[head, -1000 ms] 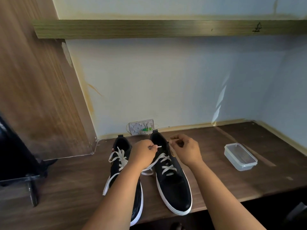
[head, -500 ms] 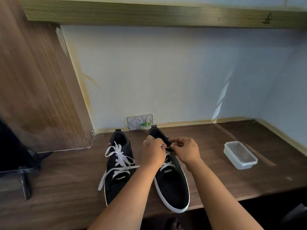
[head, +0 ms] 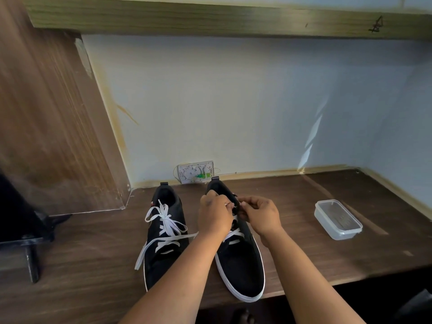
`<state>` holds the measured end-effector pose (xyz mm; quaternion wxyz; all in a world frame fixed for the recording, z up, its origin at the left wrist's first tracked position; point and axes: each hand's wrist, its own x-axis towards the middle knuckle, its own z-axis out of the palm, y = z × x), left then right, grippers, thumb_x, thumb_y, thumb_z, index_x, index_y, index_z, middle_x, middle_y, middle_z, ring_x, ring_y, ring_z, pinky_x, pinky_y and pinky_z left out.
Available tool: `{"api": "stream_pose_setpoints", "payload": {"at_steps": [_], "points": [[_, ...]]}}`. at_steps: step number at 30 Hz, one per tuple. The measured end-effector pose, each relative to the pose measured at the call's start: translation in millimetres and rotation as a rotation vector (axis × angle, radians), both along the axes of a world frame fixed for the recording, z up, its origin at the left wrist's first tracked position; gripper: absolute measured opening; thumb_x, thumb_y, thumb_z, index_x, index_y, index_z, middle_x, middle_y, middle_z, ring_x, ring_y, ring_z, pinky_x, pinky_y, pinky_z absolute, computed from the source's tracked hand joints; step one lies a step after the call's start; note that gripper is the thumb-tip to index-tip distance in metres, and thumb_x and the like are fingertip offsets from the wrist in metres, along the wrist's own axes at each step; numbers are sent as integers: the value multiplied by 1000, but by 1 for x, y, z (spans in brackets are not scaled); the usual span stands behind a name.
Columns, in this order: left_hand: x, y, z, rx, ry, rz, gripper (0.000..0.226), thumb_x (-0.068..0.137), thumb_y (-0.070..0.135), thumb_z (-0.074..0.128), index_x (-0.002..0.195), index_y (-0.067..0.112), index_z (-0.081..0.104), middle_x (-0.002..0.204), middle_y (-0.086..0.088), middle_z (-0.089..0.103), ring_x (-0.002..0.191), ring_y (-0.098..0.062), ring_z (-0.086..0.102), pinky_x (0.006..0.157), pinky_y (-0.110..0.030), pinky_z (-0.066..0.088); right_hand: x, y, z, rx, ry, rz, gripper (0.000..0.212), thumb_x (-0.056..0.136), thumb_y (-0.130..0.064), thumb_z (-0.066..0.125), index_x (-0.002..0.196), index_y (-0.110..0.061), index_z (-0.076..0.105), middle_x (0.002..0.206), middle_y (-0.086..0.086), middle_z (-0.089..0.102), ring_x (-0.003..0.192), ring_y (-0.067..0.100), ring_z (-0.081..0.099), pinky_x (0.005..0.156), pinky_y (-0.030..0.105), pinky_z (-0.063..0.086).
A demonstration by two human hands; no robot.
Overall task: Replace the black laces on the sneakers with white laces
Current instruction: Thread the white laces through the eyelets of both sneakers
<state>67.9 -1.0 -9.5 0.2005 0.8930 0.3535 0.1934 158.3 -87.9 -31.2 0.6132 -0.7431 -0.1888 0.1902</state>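
Two black sneakers with white soles stand side by side on the wooden desk, toes toward me. The left sneaker (head: 166, 232) carries a white lace (head: 167, 224) whose loose ends trail over its side. Over the upper eyelets of the right sneaker (head: 238, 260), my left hand (head: 215, 217) pinches the tip of that shoe's white lace (head: 233, 235). My right hand (head: 260, 216) faces it with fingers curled, pinching at the shoe's top edge. What lies between the fingertips is hidden.
A clear lidded plastic box (head: 337, 219) sits on the desk (head: 304, 253) to the right. A white wall socket (head: 196, 171) is behind the shoes. A wooden panel (head: 46, 125) rises at the left, with a dark object (head: 21, 218) below it.
Both hands moved closer together over the right sneaker's top eyelets. The view tilted slightly; the sneakers stayed in place.
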Motion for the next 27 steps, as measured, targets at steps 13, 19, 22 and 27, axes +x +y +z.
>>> {"api": "stream_pose_setpoints", "payload": {"at_steps": [13,19,22,27], "points": [[2,20,-2,-122,84,-174,28,99,41,44,113,32,66,113,4,56,113,-23,46,88,-40,42,2,-3,-2,-35,-34,25,25,90,-3,60,94,-28,58,90,1,65,79,16,63,72,30,53],[-5,34,-5,-362,-156,-52,27,101,23,39,109,19,64,112,-3,66,104,-22,58,92,-36,47,59,-51,11,285,329,-622,30,94,5,41,115,-15,51,94,3,58,95,28,64,80,34,52],[-10,39,-4,-400,-164,-31,26,101,22,41,111,17,64,110,-4,67,100,-20,59,81,-30,44,73,-76,26,775,622,-714,26,98,1,31,106,-14,51,93,7,53,81,21,61,78,32,54],[-7,33,-5,-380,-132,-9,27,101,25,41,113,18,63,111,-5,66,104,-23,58,89,-36,48,33,-45,19,67,233,-133,16,101,-21,48,108,-12,60,68,0,47,54,12,39,51,25,37]]}}
